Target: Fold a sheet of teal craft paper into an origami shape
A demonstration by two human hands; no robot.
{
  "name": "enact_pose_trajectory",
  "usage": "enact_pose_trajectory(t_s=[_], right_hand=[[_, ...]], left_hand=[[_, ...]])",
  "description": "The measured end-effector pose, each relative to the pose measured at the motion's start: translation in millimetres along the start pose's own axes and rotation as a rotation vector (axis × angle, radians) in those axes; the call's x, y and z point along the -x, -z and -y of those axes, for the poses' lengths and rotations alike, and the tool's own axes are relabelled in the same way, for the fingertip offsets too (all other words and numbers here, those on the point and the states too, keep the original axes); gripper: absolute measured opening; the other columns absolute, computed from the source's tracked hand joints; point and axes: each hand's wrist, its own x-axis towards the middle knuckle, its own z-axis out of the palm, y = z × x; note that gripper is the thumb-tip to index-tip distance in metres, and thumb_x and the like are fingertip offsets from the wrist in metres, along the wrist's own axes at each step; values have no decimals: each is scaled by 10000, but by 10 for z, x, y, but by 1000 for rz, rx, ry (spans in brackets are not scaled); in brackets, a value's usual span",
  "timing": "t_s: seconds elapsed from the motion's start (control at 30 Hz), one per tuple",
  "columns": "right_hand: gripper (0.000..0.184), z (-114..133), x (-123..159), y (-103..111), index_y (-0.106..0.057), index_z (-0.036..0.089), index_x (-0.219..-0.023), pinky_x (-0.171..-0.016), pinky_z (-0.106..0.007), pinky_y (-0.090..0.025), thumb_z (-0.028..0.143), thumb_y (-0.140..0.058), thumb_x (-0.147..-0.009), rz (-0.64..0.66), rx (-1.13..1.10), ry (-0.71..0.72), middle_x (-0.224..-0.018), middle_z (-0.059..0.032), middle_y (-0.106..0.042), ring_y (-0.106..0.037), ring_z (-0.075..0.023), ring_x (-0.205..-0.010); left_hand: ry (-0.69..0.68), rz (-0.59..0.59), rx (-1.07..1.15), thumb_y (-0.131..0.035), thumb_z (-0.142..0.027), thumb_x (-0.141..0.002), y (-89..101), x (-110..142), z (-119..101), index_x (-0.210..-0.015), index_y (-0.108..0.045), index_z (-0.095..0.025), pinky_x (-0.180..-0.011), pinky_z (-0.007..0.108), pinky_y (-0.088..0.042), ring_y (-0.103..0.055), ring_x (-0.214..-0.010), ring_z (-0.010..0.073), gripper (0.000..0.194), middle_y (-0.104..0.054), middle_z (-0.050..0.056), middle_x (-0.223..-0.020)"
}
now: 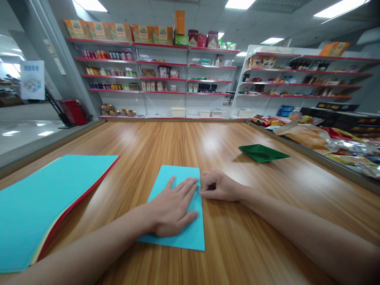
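The fingers of the left hand (173,208) lay flat and spread a little, the thumb apart from the rest, pressing palm down on a blue sheet of paper (194,237). The fingers of the right hand (221,186) were curled in, with the thumb and fingertips at the sheet's right edge; they seemed to touch it, though whether they pinched it I could not tell. The sheet lay on the wooden table (166,138) in front of the person, longer from near to far than across, partly covered by the left hand.

To the left of the sheet, well apart from it, was a stack of paper (59,194), blue on top with pale yellow and red showing along its right edge. Beyond the right hand, farther up the table and to the right, sat a folded green paper (263,152), touching neither hand.

Past the table's right edge were piled snack packets (311,138) and dark boxes (335,118). Beyond the far edge stood white shelves (160,101) with red strips, holding bottles, packets and boxes. Off to the left were a red case (73,112) and a sign (32,80).
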Motion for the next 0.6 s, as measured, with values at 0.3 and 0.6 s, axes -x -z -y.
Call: enact_pose_trajectory(t_s=[0.3,0.6], right_hand=[[215,98,51,-52,-578,145,-551,-637,-263,-421,188,-626,-756,27,85,41,-547,6,-551,-497,-113,-589],[240,237,54,-132,-538,160,-511,-685,-281,-428,169,-611,-740,64,54,93,-509,15,-553,-494,-112,-569]], left_hand=[[0,11,-9,-128,-552,-955,23,-3,-16,-1489,-90,-105,-1112,563,-11,-7,-1422,299,698,-36,153,-1550],[3,0,-9,-154,-539,-960,19,16,-19,-1486,-109,-94,-1111,565,-21,-11,-1421,300,691,-52,167,-1545]])
